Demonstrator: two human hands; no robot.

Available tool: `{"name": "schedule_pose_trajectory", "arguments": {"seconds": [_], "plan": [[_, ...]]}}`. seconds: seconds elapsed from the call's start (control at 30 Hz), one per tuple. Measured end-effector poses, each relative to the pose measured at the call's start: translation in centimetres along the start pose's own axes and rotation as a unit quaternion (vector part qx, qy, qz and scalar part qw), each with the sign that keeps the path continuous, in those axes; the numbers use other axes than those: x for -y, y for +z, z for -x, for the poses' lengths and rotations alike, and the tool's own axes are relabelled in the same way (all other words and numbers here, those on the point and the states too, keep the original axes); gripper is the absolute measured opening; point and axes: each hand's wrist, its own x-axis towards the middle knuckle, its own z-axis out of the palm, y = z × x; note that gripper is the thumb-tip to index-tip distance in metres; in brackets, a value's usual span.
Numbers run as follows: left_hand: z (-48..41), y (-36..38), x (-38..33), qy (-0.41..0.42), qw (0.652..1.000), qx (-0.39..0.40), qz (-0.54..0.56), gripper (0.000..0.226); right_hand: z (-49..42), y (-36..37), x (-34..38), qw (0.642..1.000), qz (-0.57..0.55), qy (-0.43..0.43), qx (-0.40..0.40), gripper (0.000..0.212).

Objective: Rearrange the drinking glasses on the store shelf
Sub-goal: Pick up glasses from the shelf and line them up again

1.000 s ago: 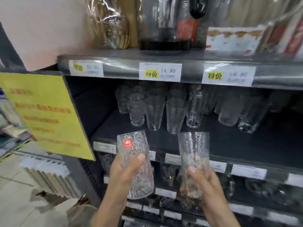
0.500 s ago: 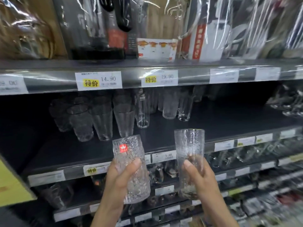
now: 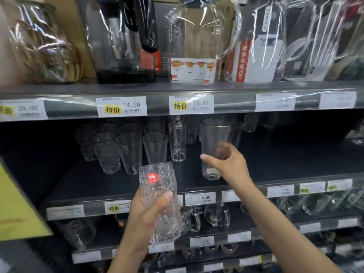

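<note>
Head view: left fingers [image 3: 161,199] curl round the textured glass [image 3: 157,186], right fingers [image 3: 211,161] wrap the smooth glass [image 3: 214,134].

The left hand [image 3: 146,215] grips a textured glass [image 3: 158,201] with a red sticker, upright, near the shelf edge [image 3: 246,189]. The right hand [image 3: 229,163] holds a tall clear glass [image 3: 213,138] over the dark shelf, right of a row of tumblers [image 3: 126,150].
</note>
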Motion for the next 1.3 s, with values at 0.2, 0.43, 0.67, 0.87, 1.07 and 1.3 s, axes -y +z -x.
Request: {"name": "schedule_pose_trajectory", "arguments": {"seconds": [0.2,0.43,0.67,0.87,1.07,1.3], "plan": [[-0.4,-0.1,-0.5,0.024,0.999,-0.029,-0.037,0.057,-4.5,3.3,-0.7,0.999,0.041,0.017,0.024,0.062],[-1.1,0.1,-0.5,0.041,0.996,-0.046,-0.059,0.067,-7.6,5.3,-2.6,0.998,0.061,0.024,0.024,0.054],[-1.6,-0.3,0.4,0.029,0.996,-0.055,-0.068,0.073,-9.2,6.8,-4.1,0.995,0.095,0.006,-0.027,0.069],[-2.0,-0.2,1.3,0.015,0.996,-0.050,-0.074,0.077,-9.6,7.6,-4.1,0.997,0.037,0.039,-0.046,0.075],[-2.2,0.5,0.7,0.029,0.997,-0.034,-0.066,0.069,-10.4,8.1,-4.8,0.995,-0.003,0.093,-0.033,0.057],[-2.2,0.6,0.6,0.037,0.997,-0.038,-0.060,0.069,-10.7,8.8,-5.4,0.993,0.005,0.118,-0.012,0.051]]}}
